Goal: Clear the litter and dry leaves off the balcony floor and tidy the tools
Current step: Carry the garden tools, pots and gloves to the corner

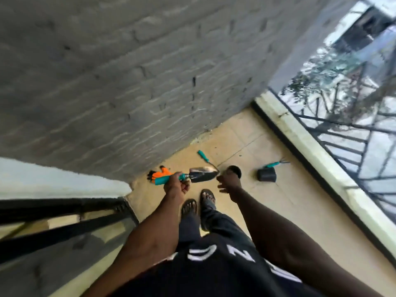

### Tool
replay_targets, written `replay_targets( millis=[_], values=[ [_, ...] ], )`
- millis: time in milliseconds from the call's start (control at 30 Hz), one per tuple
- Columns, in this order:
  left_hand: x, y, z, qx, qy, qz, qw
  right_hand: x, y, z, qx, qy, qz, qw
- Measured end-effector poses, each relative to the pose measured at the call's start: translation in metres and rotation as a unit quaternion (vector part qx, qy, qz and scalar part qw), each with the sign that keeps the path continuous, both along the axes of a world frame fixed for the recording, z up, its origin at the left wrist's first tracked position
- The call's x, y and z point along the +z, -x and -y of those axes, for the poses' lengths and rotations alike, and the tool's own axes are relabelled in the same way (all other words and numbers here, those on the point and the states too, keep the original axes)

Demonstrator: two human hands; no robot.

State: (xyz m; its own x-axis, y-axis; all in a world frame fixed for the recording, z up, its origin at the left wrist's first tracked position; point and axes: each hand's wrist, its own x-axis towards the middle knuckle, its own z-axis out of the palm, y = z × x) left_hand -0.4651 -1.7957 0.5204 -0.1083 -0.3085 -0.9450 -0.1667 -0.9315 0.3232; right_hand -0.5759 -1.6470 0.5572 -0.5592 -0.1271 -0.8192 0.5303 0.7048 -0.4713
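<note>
**Balcony floor: hands, tools and pots on view**

Left hand (176, 186): fingers curled round the teal handle of a trowel (188, 175), held level above the floor; the shiny metal blade points toward 3 o'clock, its tip just beside the right hand.

Right hand (228, 181): fingers loosely spread and holding nothing, hovering near the blade tip. Whether it touches the blade cannot be told.

Gloves (159, 173): orange and black, lying on the floor at the foot of the wall, at 9 o'clock from the left hand and partly hidden behind the trowel handle.

Second tool (203, 157): teal handle with a thin metal shaft, lying on the tiles at 12 o'clock from the trowel blade. Its working end is hidden.

Small rake (276, 163): teal handle, thin prongs, on the floor at 3 o'clock, just behind a black pot (266, 174) tipped on its side.

Another dark round pot (235, 169): partly hidden behind the right hand.

Surroundings: cream tiled floor (289, 200), grey brick wall (128, 82) from 9 to 12 o'clock, black metal railing (353, 142) at 3 o'clock. The person's sandalled feet (198, 205) stand at 6 o'clock from the hands.
</note>
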Motion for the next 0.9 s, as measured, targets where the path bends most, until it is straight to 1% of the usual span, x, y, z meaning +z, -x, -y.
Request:
replay_targets(
  millis=[33,67,133,233,333,433,500,533,600,633,700,767,833,900],
  values=[
    [0.011,0.004,-0.009,-0.043,-0.009,-0.008,0.999,0.01,-0.006,-0.015,-0.075,0.029,0.026,0.996],
    [0.018,0.007,-0.016,-0.079,-0.016,-0.013,0.997,0.017,-0.013,-0.027,-0.129,0.059,0.045,0.989],
    [0.033,0.016,-0.033,-0.152,-0.027,-0.027,0.988,0.028,-0.026,-0.049,-0.204,0.115,0.061,0.97],
    [0.049,0.031,-0.057,-0.249,-0.035,-0.034,0.967,0.037,-0.041,-0.08,-0.322,0.167,0.051,0.93],
    [0.06,0.049,-0.089,-0.321,-0.043,-0.044,0.945,0.04,-0.048,-0.117,-0.41,0.171,0.014,0.896],
    [0.07,0.066,-0.137,-0.404,-0.037,-0.052,0.913,0.046,-0.054,-0.166,-0.484,0.174,-0.013,0.858],
    [0.075,0.075,-0.175,-0.471,-0.031,-0.046,0.881,0.047,-0.062,-0.204,-0.529,0.173,-0.033,0.83],
    [0.076,0.08,-0.205,-0.515,-0.029,-0.042,0.856,0.046,-0.069,-0.232,-0.559,0.169,-0.048,0.81],
    [0.07,0.087,-0.225,-0.558,-0.019,-0.04,0.829,0.047,-0.071,-0.255,-0.584,0.158,-0.068,0.793],
    [0.068,0.09,-0.251,-0.598,-0.015,-0.04,0.8,0.045,-0.077,-0.282,-0.612,0.151,-0.081,0.772],
    [0.064,0.093,-0.299,-0.669,0.006,-0.03,0.743,0.04,-0.086,-0.332,-0.65,0.122,-0.097,0.744],
    [0.058,0.094,-0.345,-0.736,0.042,-0.021,0.676,0.034,-0.092,-0.38,-0.671,0.092,-0.112,0.727],
    [0.053,0.094,-0.404,-0.798,0.096,-0.015,0.595,0.031,-0.101,-0.438,-0.688,0.067,-0.115,0.713],
    [0.049,0.091,-0.467,-0.852,0.145,-0.027,0.503,0.033,-0.112,-0.498,-0.695,0.03,-0.115,0.71]
  ],
)
